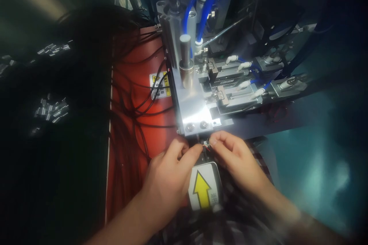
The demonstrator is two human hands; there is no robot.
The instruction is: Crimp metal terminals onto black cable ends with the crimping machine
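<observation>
My left hand (169,168) is closed in a pinch, its thumb pointing right toward a small bundle of thin wires (206,144). One of the wires looks red and others pale. From the other side my right hand (237,157) pinches the same wires between thumb and forefinger. The exact ends of the wires are too small to make out. Both hands are just in front of the shiny metal block (195,111) of a machine. Below the fingertips is a white plate with a yellow arrow (202,189).
Black cables (135,116) lie across a red surface (156,53) on the left, beside a warning label (160,85). Blue air tubes (205,11) and pneumatic slides (238,97) fill the machine at right. Shiny small metal pieces (53,110) lie in the dark area far left.
</observation>
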